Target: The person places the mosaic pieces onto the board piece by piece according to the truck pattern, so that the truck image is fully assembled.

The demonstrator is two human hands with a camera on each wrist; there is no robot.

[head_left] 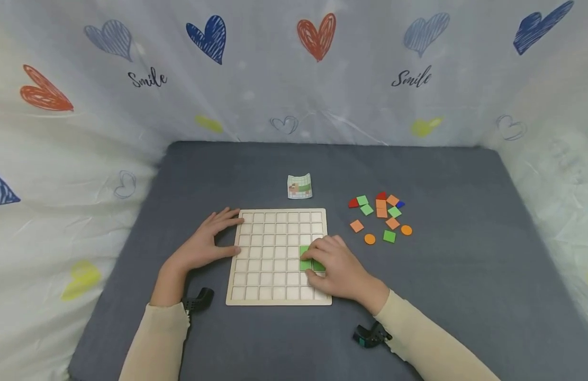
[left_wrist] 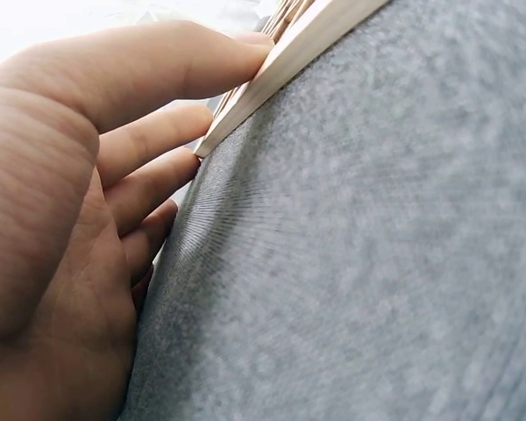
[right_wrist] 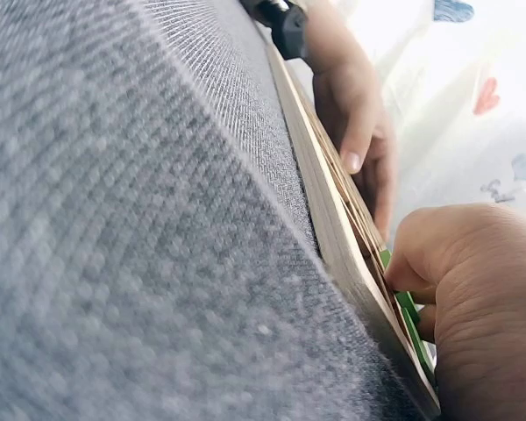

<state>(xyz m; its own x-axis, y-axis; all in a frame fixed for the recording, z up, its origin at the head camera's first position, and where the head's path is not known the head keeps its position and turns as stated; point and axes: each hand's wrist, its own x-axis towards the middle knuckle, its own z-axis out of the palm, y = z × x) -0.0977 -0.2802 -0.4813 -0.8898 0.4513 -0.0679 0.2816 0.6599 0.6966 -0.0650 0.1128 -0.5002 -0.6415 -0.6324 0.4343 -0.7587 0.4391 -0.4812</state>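
A wooden grid board [head_left: 261, 254] of square cells lies flat on the grey cloth. My left hand [head_left: 201, 243] rests along its left side, with spread, fairly straight fingers and thumb touching the frame; the left wrist view shows the thumb on the board's edge [left_wrist: 311, 39]. Over the board's right side, my right hand [head_left: 343, 269] pinches a green square tile [head_left: 305, 264] between thumb and fingers. Other green tiles [head_left: 318, 266] lie in cells beside it, partly covered by the hand. In the right wrist view, the thumb touches green [right_wrist: 403, 303] at the grid.
Loose tiles lie right of the board: orange squares [head_left: 356, 226], green squares [head_left: 389, 236], orange discs [head_left: 406, 230], red pieces [head_left: 353, 202] and a blue piece [head_left: 400, 204]. A small picture card [head_left: 299, 187] lies behind the board. A heart-printed curtain [head_left: 255, 79] surrounds the table.
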